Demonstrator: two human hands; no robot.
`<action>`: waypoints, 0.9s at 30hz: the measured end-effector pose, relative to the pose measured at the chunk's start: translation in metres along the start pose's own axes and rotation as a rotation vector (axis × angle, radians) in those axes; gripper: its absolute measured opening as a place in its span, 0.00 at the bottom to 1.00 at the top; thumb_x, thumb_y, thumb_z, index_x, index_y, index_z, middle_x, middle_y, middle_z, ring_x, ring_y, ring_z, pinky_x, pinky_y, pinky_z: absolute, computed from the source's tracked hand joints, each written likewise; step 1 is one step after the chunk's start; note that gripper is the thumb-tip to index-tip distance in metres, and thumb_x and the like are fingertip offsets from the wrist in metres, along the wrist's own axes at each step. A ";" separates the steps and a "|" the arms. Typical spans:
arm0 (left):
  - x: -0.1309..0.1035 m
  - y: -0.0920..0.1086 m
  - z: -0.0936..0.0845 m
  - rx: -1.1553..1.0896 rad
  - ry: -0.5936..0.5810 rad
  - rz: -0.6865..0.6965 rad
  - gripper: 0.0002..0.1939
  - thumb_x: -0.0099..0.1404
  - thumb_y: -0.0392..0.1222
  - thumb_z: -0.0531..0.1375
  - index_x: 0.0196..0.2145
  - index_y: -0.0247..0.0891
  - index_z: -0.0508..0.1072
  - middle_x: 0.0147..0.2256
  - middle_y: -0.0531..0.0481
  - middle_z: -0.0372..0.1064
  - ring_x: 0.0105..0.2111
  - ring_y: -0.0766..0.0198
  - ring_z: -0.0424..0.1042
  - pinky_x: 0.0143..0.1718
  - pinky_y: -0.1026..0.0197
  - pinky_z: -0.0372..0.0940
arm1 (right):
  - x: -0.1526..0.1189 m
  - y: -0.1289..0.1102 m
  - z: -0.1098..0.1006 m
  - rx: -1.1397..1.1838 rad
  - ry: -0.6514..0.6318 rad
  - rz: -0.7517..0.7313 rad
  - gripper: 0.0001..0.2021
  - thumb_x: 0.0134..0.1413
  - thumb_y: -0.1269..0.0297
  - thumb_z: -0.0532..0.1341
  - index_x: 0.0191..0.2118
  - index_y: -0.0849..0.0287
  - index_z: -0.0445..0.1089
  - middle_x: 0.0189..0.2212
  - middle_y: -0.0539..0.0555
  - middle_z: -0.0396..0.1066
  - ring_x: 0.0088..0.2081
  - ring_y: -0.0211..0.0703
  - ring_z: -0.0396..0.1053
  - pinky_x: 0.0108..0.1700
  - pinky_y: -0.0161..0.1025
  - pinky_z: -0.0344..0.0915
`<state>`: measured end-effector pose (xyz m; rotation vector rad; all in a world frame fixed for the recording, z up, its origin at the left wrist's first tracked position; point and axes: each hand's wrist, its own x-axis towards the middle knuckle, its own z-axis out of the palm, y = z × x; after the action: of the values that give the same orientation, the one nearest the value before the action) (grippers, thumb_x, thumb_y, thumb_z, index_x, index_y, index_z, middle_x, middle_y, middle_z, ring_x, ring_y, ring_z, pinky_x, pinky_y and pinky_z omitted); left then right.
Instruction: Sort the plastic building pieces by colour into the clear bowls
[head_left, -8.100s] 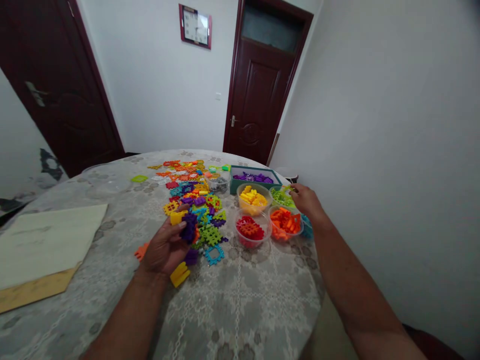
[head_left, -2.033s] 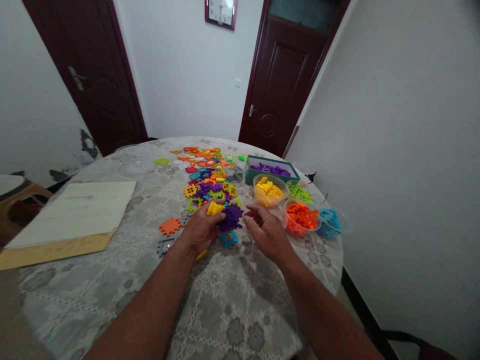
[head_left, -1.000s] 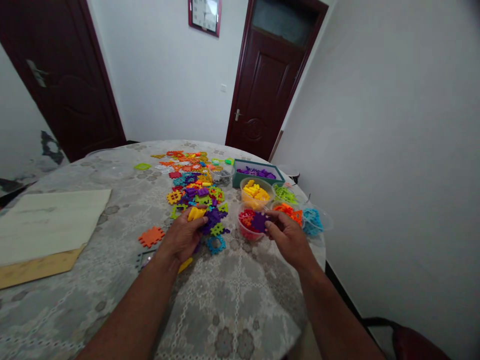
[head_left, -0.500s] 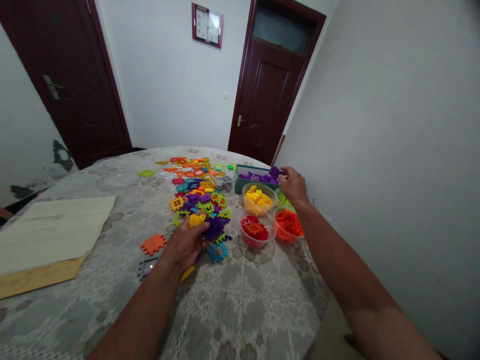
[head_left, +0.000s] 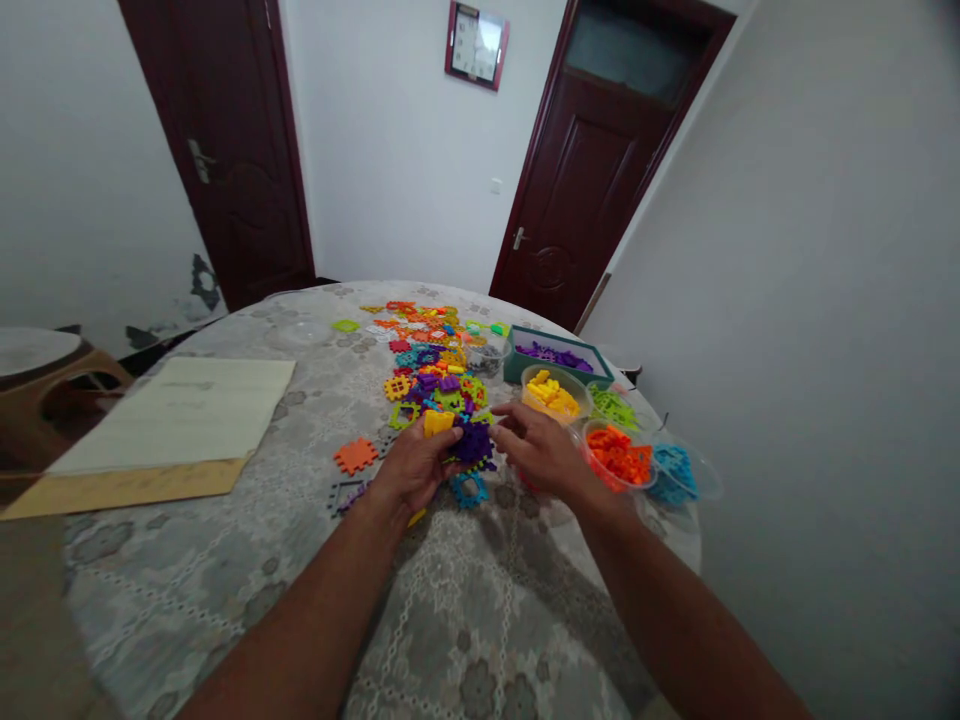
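Observation:
My left hand (head_left: pixel 417 466) is closed around purple gear-edged plastic building tiles (head_left: pixel 474 444) and a yellow building piece (head_left: pixel 439 423), held low over the table. From the right, my right hand (head_left: pixel 534 446) reaches to the purple tiles, fingers apart at their edge, with no separate piece visible in it. Beneath and behind the hands lies a heap of mixed coloured building pieces (head_left: pixel 450 398). A blue square frame piece (head_left: pixel 469 489) rests just below the purple tiles. An orange tile (head_left: pixel 355 456) lies left of my left hand. My right hand mostly hides a bowl of red pieces.
A green box (head_left: pixel 596 378) of purple pieces stands at the back right. Bowls of yellow (head_left: pixel 553 393), light green (head_left: pixel 613 408), orange-red (head_left: pixel 619 456) and blue pieces (head_left: pixel 673 472) stand nearby. A paper sheet (head_left: pixel 180 415) lies on the left, with a stool (head_left: pixel 56 395) beyond.
My right hand has come back from the green box to the purple tiles at my left hand; the purple tile it held is no longer distinct. The view has turned left.

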<state>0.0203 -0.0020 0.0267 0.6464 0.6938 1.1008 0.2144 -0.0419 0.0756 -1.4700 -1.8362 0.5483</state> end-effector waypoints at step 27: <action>0.004 -0.001 -0.004 0.052 0.109 0.021 0.17 0.56 0.26 0.71 0.42 0.37 0.75 0.40 0.48 0.75 0.35 0.63 0.77 0.32 0.56 0.82 | 0.089 0.068 -0.106 -0.250 0.466 0.168 0.18 0.62 0.64 0.60 0.54 0.61 0.79 0.47 0.61 0.82 0.44 0.51 0.79 0.51 0.48 0.74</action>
<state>0.0194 0.0019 0.0228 0.6423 0.8134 1.1468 0.3289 0.0508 0.1208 -1.7534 -1.4574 0.0372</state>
